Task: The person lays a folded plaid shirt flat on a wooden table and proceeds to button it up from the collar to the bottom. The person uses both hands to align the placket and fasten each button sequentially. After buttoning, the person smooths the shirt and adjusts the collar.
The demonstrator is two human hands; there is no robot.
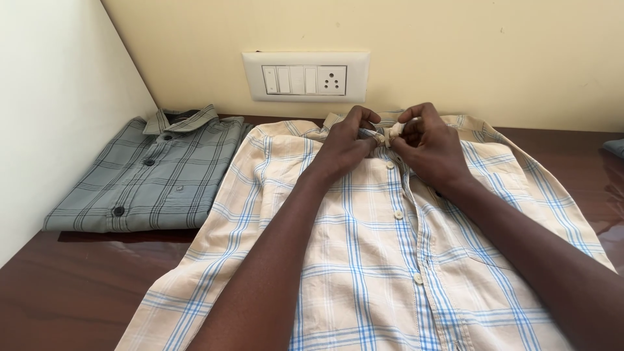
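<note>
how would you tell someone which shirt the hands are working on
On the dark wooden table under the wall switch plate, two shirts lie side by side. It is the spread-out cream shirt with blue checks, not the folded grey one to its left.

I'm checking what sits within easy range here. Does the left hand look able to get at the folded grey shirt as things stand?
Probably yes. The folded grey shirt lies on the table just to the left of the cream checked shirt, with nothing between. The left hand is busy at the collar, though, and would have to let go first.
</note>
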